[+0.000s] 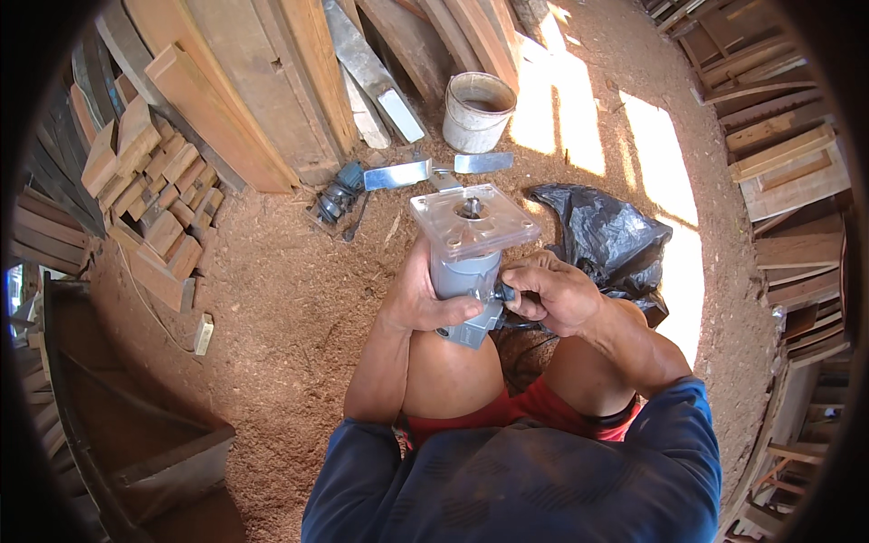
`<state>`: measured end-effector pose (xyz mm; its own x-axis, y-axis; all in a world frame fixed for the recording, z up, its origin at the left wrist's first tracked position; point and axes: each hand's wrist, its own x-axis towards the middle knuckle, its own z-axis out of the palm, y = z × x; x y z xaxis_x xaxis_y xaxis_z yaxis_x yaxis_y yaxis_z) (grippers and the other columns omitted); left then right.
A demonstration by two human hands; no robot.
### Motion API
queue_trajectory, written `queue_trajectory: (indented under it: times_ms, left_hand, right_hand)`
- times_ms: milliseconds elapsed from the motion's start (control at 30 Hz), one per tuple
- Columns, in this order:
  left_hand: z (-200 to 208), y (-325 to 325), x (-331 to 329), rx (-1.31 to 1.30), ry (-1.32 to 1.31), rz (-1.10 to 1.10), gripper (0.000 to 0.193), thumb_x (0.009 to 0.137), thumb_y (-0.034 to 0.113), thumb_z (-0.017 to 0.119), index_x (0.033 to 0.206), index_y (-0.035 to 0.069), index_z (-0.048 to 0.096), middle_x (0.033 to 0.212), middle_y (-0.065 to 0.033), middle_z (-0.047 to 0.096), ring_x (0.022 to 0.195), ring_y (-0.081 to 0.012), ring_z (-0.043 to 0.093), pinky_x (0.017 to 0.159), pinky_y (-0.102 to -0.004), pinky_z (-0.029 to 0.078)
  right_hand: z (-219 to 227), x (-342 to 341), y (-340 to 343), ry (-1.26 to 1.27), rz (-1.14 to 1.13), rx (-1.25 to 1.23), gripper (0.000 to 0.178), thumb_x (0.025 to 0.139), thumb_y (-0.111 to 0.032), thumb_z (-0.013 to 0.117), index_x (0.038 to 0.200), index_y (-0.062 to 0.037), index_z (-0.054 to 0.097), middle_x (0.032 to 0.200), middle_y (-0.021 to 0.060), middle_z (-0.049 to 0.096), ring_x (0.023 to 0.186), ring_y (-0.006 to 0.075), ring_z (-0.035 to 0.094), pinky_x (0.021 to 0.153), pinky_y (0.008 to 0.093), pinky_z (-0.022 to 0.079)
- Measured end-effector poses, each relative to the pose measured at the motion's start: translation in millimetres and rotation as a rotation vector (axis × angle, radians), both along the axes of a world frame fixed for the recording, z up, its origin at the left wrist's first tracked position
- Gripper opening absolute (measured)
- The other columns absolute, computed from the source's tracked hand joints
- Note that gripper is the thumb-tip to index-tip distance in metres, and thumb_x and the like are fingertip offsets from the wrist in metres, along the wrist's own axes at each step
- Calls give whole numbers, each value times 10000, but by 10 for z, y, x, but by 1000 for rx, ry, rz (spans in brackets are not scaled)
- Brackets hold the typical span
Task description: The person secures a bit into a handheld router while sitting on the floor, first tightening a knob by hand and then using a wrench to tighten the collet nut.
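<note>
A trim router (465, 276) with a grey body is held above my knees, its square clear plastic base (434, 223) facing up. The metal collet (472, 207) shows through the hole in the base. My left hand (418, 294) wraps round the body from the left, thumb across its front. On the right side, a dark knob (506, 292) sits between the thumb and bent fingers of my right hand (554, 294). Part of the knob is hidden by those fingers. A dark cable (525, 326) shows below my right hand.
A black plastic bag (611, 235) lies right of the router. Ahead stand a white bucket (479, 113), a blue-green power tool (339, 192) and metal strips (398, 175). Wood blocks (163, 181) are piled left, near a dark wooden trough (172, 457). Timber (787, 163) lines the right.
</note>
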<state>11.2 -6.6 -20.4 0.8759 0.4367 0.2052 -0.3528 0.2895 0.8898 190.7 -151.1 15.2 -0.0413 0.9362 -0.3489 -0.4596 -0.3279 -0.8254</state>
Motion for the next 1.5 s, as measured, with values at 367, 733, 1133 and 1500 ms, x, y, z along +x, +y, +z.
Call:
queue_trajectory:
  times_ms: [367, 733, 1133, 1500]
  left_hand:
    - [-65, 69, 6, -51, -5, 176, 885, 787, 494, 837, 1354, -97, 501, 1149, -167, 673, 987, -209, 696, 861, -340, 596]
    - [-102, 148, -22, -9, -18, 116, 834, 758, 455, 842, 1321, -71, 522, 1085, -120, 652, 979, -194, 668, 869, -342, 569]
    - [-147, 172, 19, -81, -23, 47, 759, 776, 353, 835, 1338, -38, 507, 1093, -92, 643, 974, -164, 641, 848, -327, 546]
    - [-136, 139, 17, -71, -21, 104, 831, 754, 436, 836, 1324, -77, 518, 1121, -146, 663, 987, -214, 684, 879, -341, 572]
  right_hand:
    - [284, -79, 100, -1405, -84, 774, 365, 869, -109, 767, 1215, -31, 678, 970, 165, 635, 891, 371, 650, 766, 467, 554]
    - [233, -16, 260, -1709, -44, 1062, 401, 761, -125, 804, 1112, 26, 683, 1000, 150, 657, 895, 322, 651, 722, 414, 573]
    - [174, 81, 314, -1598, -29, 1093, 353, 749, -105, 822, 1046, 21, 678, 944, 149, 640, 827, 325, 643, 667, 420, 570]
    - [253, 43, 313, -1343, 6, 993, 234, 828, -12, 762, 1034, 43, 663, 936, 192, 660, 850, 383, 658, 736, 458, 559]
